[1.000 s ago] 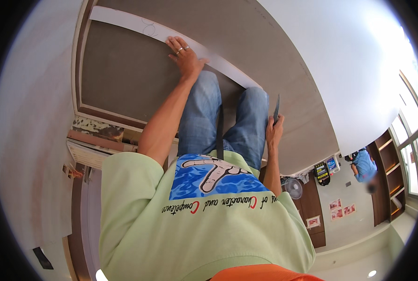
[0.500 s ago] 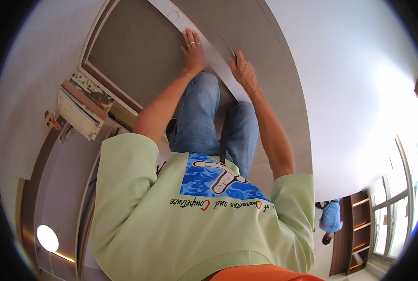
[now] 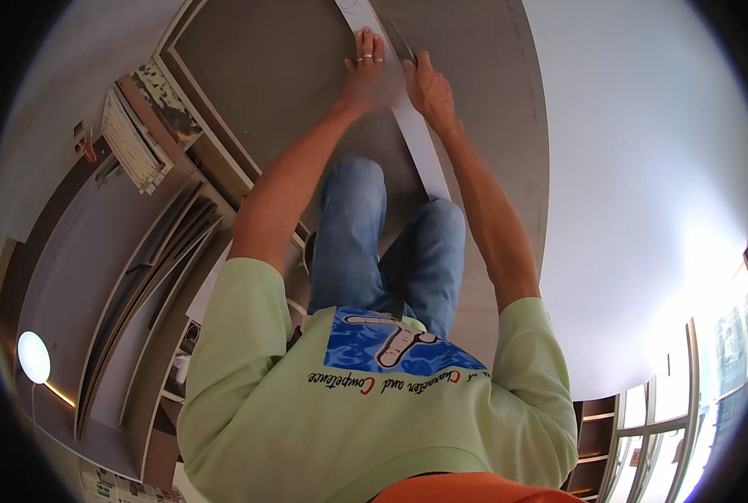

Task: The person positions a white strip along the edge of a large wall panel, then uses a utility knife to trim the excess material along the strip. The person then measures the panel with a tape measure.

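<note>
My left hand (image 3: 370, 77) lies flat on a long white strip (image 3: 418, 149), its fingers stretched along it and two rings on them. Along the strip's right edge, my right hand (image 3: 431, 94) is closed round the handle of a knife (image 3: 401, 38); its long thin blade points away from me. The handle is mostly hidden by the fingers. Beneath the strip spreads a large grey-brown board (image 3: 487, 109). The strip's near end lies by my right knee (image 3: 435, 222).
A raised frame edge (image 3: 210, 113) borders the surface on the left. Past it are a stack of thin strips (image 3: 131, 138) and several boards leaning together (image 3: 160, 277). A big white sheet (image 3: 642, 168) stretches along the right. Windows (image 3: 654, 419) stand at the lower right.
The view has shifted, so hands, strip and knife sit higher in it. My left hand remains flat on the strip, and the right still grips the knife. A person at the right has left view.
</note>
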`<state>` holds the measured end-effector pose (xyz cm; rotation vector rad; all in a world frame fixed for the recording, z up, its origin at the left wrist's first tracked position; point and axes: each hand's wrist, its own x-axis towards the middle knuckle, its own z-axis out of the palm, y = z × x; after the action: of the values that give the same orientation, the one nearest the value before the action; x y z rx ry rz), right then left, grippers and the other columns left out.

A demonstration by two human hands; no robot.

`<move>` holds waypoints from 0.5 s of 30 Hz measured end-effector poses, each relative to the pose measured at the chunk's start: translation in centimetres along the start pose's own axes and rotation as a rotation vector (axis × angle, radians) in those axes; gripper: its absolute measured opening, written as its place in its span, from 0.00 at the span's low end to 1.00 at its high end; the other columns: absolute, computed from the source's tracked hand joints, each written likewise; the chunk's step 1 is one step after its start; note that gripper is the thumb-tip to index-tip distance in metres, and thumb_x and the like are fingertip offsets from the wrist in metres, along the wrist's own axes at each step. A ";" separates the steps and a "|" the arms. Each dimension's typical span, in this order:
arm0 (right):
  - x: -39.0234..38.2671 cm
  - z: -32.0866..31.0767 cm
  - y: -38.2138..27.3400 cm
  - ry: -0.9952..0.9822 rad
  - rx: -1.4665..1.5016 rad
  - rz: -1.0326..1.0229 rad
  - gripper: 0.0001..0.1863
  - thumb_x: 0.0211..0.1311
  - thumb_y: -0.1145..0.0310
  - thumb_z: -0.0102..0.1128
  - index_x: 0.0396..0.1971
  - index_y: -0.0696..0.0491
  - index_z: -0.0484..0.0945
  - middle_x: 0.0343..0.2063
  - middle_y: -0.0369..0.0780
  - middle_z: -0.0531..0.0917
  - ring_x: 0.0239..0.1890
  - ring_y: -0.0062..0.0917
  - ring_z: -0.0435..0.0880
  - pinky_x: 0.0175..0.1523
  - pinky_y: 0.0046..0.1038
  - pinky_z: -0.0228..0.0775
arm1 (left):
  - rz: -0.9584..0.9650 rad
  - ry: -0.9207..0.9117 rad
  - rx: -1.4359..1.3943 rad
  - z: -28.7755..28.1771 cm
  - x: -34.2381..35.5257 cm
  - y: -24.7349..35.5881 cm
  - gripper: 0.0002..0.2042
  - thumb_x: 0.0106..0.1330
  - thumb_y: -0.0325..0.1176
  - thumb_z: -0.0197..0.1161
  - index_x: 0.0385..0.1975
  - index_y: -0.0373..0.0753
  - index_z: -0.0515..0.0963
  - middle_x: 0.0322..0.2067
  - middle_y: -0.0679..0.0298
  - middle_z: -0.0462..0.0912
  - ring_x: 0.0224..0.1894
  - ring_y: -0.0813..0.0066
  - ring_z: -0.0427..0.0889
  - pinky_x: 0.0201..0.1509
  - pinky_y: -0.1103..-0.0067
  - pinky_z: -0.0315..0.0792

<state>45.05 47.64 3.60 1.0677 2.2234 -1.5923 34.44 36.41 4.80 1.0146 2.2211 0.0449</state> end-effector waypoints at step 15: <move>-19.8 0.5 11.2 -0.211 -0.228 0.238 0.14 0.71 0.61 0.49 0.48 0.54 0.65 0.30 0.56 0.83 0.33 0.58 0.81 0.35 0.55 0.71 | 0.003 0.010 0.019 0.3 -0.4 -0.5 0.67 0.37 0.47 0.83 0.69 0.23 0.38 0.72 0.38 0.30 0.75 0.43 0.27 0.64 0.38 0.58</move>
<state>66.48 40.34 5.92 1.0050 1.9968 -1.2558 34.51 35.72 4.65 1.0300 2.2328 0.0308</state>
